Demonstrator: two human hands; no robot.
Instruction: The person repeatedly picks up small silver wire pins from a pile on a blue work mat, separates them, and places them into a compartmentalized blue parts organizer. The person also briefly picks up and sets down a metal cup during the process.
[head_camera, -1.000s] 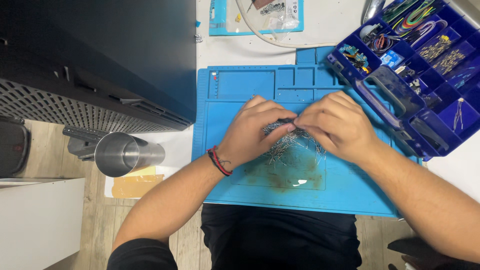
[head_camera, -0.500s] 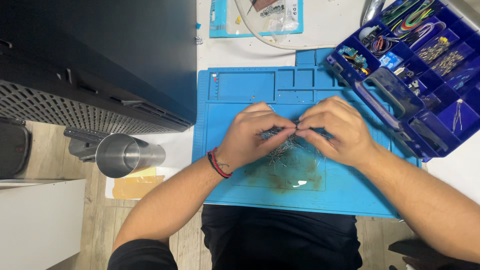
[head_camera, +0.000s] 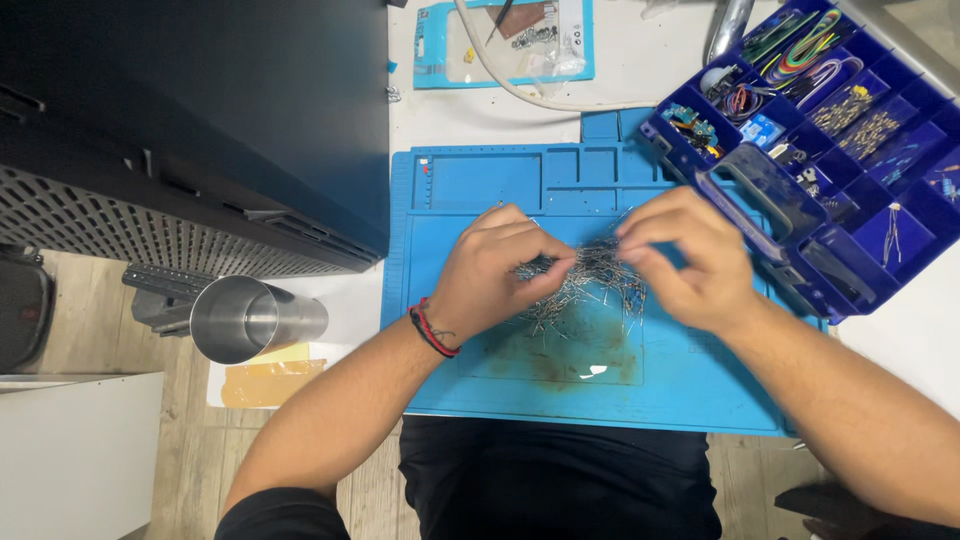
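Observation:
A loose heap of thin metal-legged components (head_camera: 590, 280) lies in the middle of a blue work mat (head_camera: 470, 180). My left hand (head_camera: 495, 270), with a red and black cord on its wrist, pinches a bunch of the components at the heap's left side. Over the heap's right side hovers my right hand (head_camera: 690, 255), its fingertips pinched together near a few leads; whether it grips any is not clear.
A blue compartment box (head_camera: 850, 130) of wires and small parts stands at the right. A dark case (head_camera: 190, 110) fills the left. A steel cup (head_camera: 250, 318) lies by the table's left edge. A blue packet (head_camera: 500, 35) and white cable (head_camera: 520, 90) lie behind the mat.
My two hands, pinched together over the heap before, have drawn apart; the right hand moved rightward. More of the component heap shows between them. The view shifted slightly.

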